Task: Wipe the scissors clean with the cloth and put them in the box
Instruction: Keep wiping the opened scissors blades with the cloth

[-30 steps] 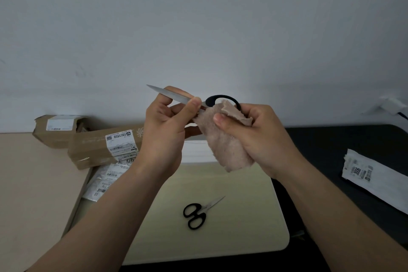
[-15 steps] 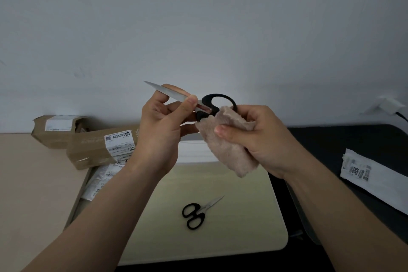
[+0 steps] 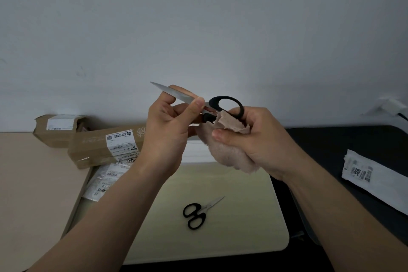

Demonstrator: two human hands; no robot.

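My left hand (image 3: pixel 167 130) pinches the silver blades of a large pair of black-handled scissors (image 3: pixel 229 104), held up in front of the wall with the tip pointing left. My right hand (image 3: pixel 256 139) grips a beige fluffy cloth (image 3: pixel 229 152) and presses it against the lower handle loop. A second, smaller pair of black-handled scissors (image 3: pixel 198 212) lies shut on the pale yellow board (image 3: pixel 249 216) below my hands. I cannot tell which container is the box.
Two brown cardboard parcels (image 3: pixel 103 146) with white labels lie at the left, with plastic mailers (image 3: pixel 103 181) under them. A white labelled mailer (image 3: pixel 375 179) lies on the black surface at the right. A white plug (image 3: pixel 393 106) sits on the wall at far right.
My right hand has slid the cloth down and to the right along the handle, so the upper black loop now shows fully. The left hand keeps its pinch on the blades.
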